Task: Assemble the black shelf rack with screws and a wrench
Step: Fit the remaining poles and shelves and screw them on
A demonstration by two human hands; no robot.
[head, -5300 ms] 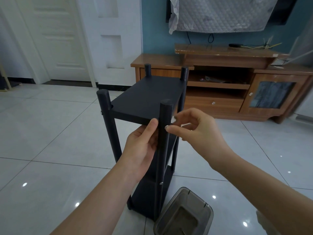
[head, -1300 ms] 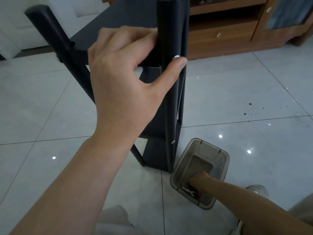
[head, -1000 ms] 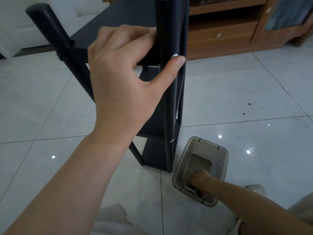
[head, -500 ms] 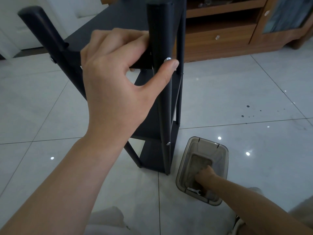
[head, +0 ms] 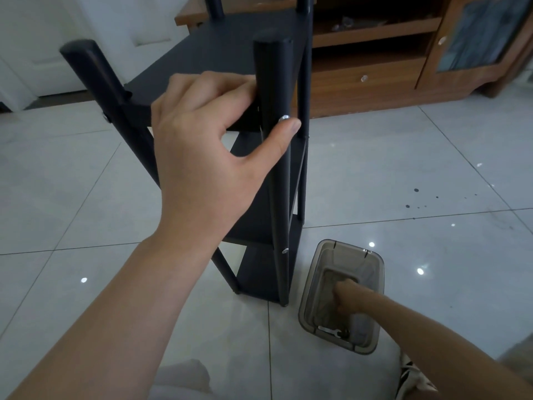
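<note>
Still, left hand clasped round rack post; right hand in bin, grip hidden.

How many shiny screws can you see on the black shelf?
3. One screw sits beside the thumb of the left hand on the front post, another lower on that post, and one on the left post. More may be hidden behind.

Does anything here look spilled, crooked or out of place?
Small dark spots dot the floor right of the rack, like splashes. The screw at the left hand seems to stand proud of its post.
</note>
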